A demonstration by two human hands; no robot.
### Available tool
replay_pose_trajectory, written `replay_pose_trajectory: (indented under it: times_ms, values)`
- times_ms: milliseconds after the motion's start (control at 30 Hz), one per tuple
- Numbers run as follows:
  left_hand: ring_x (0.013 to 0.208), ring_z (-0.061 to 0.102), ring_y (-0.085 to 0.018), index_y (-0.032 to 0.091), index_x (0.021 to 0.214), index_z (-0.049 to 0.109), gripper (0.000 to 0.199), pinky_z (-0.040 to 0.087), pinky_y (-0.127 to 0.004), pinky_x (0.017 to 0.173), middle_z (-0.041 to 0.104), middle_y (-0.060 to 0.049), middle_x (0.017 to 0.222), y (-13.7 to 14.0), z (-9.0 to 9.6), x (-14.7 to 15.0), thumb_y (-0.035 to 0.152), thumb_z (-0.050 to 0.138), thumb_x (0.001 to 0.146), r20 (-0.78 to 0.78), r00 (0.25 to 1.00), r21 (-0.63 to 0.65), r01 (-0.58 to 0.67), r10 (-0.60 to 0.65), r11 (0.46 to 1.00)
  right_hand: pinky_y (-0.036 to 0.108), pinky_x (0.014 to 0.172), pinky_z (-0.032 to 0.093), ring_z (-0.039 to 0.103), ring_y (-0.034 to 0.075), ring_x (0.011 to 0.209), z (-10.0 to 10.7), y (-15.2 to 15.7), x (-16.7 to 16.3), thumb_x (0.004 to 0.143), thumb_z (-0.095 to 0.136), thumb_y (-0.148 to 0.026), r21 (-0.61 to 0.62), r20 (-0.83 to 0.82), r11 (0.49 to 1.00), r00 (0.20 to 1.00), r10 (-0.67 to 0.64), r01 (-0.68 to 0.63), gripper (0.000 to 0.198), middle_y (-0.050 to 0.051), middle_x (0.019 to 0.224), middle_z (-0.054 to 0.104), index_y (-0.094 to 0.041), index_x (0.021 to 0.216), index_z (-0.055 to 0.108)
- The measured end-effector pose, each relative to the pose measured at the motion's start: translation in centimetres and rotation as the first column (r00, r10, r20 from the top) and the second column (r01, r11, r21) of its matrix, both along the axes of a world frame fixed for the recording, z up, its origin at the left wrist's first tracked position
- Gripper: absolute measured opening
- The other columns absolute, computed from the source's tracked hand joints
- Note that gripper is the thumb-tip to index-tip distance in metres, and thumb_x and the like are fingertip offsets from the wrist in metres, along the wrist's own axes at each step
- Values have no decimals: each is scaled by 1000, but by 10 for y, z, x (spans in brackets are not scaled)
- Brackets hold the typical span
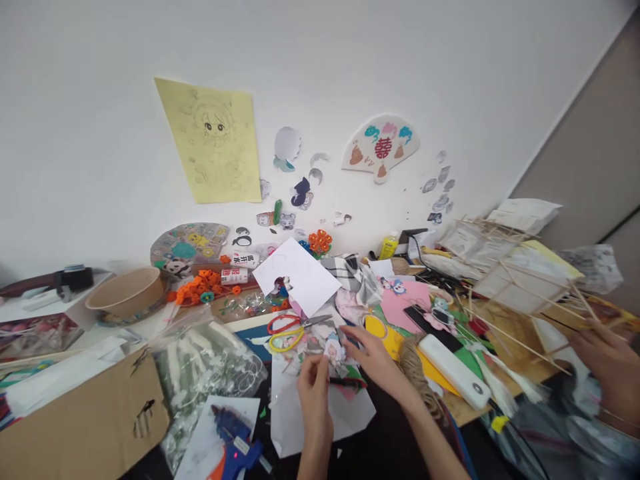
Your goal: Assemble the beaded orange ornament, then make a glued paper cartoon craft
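Note:
A small paper cutout of a cartoon figure with pale hair (334, 349) is between my two hands, above a pile of paper scraps. My left hand (315, 387) is closed in a pinch at its lower left edge. My right hand (373, 360) is at its right side, fingers stretched and apart; whether a fingertip touches the cutout I cannot tell. Just left lie scissors with red and yellow handles (285, 339), blades pointing right. Under the scraps spreads a white sheet (350, 417). A dark pen-like thing (347, 382) lies below the cutout.
A blue glue gun (235, 440) with a lit red spot lies at front left, beside a plastic bag of pale items (210, 360) and cardboard (85, 427). On the right are twine (417, 373), a white power bank (454, 371) and another person's hand (607, 363) by a stick frame (520, 287).

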State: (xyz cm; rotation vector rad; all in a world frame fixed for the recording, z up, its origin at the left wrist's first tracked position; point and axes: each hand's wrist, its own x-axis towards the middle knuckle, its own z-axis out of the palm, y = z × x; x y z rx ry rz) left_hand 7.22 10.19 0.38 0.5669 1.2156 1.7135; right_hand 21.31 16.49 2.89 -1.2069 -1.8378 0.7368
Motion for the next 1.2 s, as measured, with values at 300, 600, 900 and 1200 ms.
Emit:
replay_pose_trajectory:
  times_ms: [300, 600, 900, 1200]
  values:
    - [59, 48, -12, 12, 76, 68, 42, 38, -22, 57, 57, -1, 63, 2, -3, 4, 52, 78, 68, -142, 985, 84, 108, -96, 991, 36, 74, 56, 67, 26, 82, -36, -29, -44, 85, 56, -35, -52, -450, 991, 883, -132, 122, 21, 5, 82, 72, -22, 89, 72]
    - [70, 58, -15, 14, 83, 66, 33, 45, -25, 66, 66, -3, 74, -2, -9, 0, 46, 71, 80, -267, 961, 146, 118, -75, 982, 26, 56, 48, 56, 17, 59, -38, -48, -34, 88, 60, -49, -27, -570, 986, 808, -149, 163, 37, 2, 64, 60, -17, 71, 64]
    - [75, 61, -15, 15, 87, 67, 28, 48, -25, 71, 68, -3, 81, -9, -4, 1, 42, 68, 83, -329, 940, 188, 159, -90, 969, 25, 57, 52, 61, 16, 60, -36, -58, -33, 84, 69, -41, -46, -616, 988, 774, -146, 150, 27, 2, 68, 64, -17, 74, 66]
    - [67, 53, -11, 15, 83, 66, 28, 42, -21, 62, 61, 0, 74, -12, 2, 2, 43, 67, 83, -257, 956, 163, 185, -139, 969, 22, 56, 45, 54, 12, 58, -37, -56, -30, 87, 69, -40, -104, -706, 994, 701, -100, 37, 29, -1, 62, 58, -17, 70, 65]
